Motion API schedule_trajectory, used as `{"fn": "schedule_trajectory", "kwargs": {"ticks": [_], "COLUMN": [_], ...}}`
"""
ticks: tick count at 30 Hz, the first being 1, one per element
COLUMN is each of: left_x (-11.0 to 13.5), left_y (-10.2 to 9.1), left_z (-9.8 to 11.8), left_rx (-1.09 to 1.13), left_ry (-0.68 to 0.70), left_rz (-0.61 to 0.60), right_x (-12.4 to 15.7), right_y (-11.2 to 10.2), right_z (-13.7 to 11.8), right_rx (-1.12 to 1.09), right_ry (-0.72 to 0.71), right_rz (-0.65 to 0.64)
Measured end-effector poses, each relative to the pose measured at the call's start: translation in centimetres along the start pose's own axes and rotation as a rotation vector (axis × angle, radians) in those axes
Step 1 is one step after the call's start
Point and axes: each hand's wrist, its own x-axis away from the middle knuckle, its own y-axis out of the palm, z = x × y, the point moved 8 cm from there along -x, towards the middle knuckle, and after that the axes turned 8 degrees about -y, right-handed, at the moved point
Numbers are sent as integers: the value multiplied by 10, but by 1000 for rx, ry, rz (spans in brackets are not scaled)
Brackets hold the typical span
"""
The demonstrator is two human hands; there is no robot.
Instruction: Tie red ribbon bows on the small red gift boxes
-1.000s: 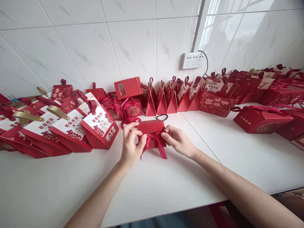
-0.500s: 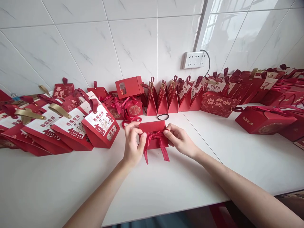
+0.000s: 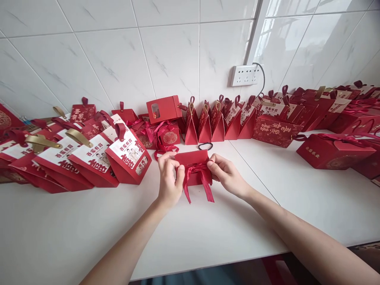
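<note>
A small red gift box (image 3: 192, 157) stands on the white table in front of me. A dark red satin ribbon (image 3: 204, 183) is tied in a bow across its front, with two tails hanging down. My left hand (image 3: 172, 178) pinches the bow's left loop between thumb and fingers. On the other side, my right hand (image 3: 223, 171) pinches the right loop. Both hands are at the box's sides, and the fingertips partly cover the loops. Just behind the box lies a black elastic band (image 3: 205, 146).
Red gift boxes with white labels (image 3: 127, 154) crowd the left. A row of upright triangular boxes (image 3: 204, 124) lines the tiled wall, beside a stacked box with a window (image 3: 164, 109). More boxes (image 3: 335, 151) fill the right. A power strip (image 3: 245, 75) is on the wall.
Both hands keep their pinch on the bow's loops, and the box stays in place between them. The whole view has shifted slightly; the ribbon tails hang a little differently.
</note>
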Motion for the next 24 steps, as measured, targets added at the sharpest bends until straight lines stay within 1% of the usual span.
{"fn": "schedule_trajectory", "kwargs": {"ticks": [5,7,11,16,21,24], "left_x": [-5,-7,-9,-10,-12,-12], "left_y": [-2,-3,-2,-2,-1,-1], "left_z": [1,-2,-10,-8,-11,-11], "left_rx": [45,89,190,295,353,362], "left_ry": [26,-12,-146,-193,-300,-320], "left_rz": [-75,-107,-183,-256,-278,-259], "right_x": [-2,-3,-2,0,-1,-1], "right_y": [-6,-8,-7,-6,-6,-5], "right_z": [-1,-1,-2,-1,-2,-2], "right_rx": [55,77,47,32,40,43], "right_ry": [31,44,38,39,38,39], "right_rz": [21,24,4,0,-3,-8]}}
